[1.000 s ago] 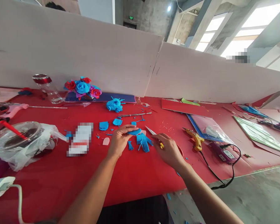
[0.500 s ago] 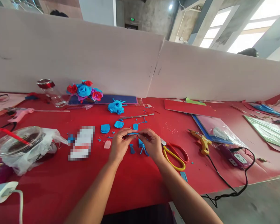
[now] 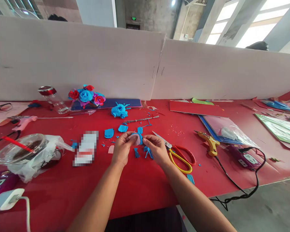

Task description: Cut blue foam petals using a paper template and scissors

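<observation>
In front of me my left hand (image 3: 122, 148) pinches a pale pink rounded piece (image 3: 136, 138) together with a blue crepe-paper-like piece (image 3: 140, 139) behind it. At the blue piece's right edge, my right hand (image 3: 157, 146) has thumb and fingers closed on it. Cut blue pieces (image 3: 109, 133) lie beyond my hands, and a second pink piece (image 3: 111, 149) rests left of them. Blue scraps (image 3: 136, 152) are below my fingers. Just right of my right hand, scissors (image 3: 181, 158) with red and yellow handles lie with blades partly apart.
A blue paper flower (image 3: 119, 110), thin stems (image 3: 141, 119) and a red-blue bouquet (image 3: 85, 96) are farther back. Right are a yellow glue gun (image 3: 209, 143) and purple power strip (image 3: 245, 158) with a cable. Left stand a bagged cup (image 3: 21, 151) and a glass bottle (image 3: 55, 100).
The blue piece was seen edge-on between both hands; now it is tilted up and the pink piece shows against it. My right hand has shifted slightly, uncovering the scissor blades.
</observation>
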A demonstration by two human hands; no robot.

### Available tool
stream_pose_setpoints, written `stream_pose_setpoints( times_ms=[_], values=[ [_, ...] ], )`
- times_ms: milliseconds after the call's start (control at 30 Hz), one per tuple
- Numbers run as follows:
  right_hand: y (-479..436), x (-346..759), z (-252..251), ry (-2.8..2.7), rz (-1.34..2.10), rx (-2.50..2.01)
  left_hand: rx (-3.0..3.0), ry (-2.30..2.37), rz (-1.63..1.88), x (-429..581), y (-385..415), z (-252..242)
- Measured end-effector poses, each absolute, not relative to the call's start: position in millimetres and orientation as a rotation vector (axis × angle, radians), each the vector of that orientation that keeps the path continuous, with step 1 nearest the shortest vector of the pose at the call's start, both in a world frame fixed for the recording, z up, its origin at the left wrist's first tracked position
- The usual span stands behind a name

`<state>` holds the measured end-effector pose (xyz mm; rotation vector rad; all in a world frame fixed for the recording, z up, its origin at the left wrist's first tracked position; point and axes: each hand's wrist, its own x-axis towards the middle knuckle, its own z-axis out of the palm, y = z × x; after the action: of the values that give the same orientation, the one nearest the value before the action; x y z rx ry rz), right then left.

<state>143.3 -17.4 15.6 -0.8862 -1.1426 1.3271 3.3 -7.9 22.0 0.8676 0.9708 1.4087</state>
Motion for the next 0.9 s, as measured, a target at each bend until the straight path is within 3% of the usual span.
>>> stream_pose_setpoints(
  times_ms=[300, 467, 600, 800, 900],
  values=[
    [-15.1, 145.4, 20.6, -1.126, 1.187, -1.023, 0.916, 1.013, 1.338, 0.3, -7.4, 18.8],
    [-5.6, 150.8, 11.2, -0.913, 1.197, -1.06, 1.127, 1.293, 1.221, -9.6, -3.4, 11.7],
    [-4.9, 150.6, 5.1, -0.924, 1.173, -1.092, 1.3, 1.504, 1.367, -9.5, -4.5, 14.0],
    [-19.5, 146.3, 11.7, -1.547, 0.643, -1.022, 0.808, 1.009, 1.233, -3.7, -9.0, 26.0],
    [-20.8, 143.6, 13.0, -1.425, 0.699, -0.997, 0.637, 0.976, 1.263, -6.5, -6.8, 25.8]
  ],
)
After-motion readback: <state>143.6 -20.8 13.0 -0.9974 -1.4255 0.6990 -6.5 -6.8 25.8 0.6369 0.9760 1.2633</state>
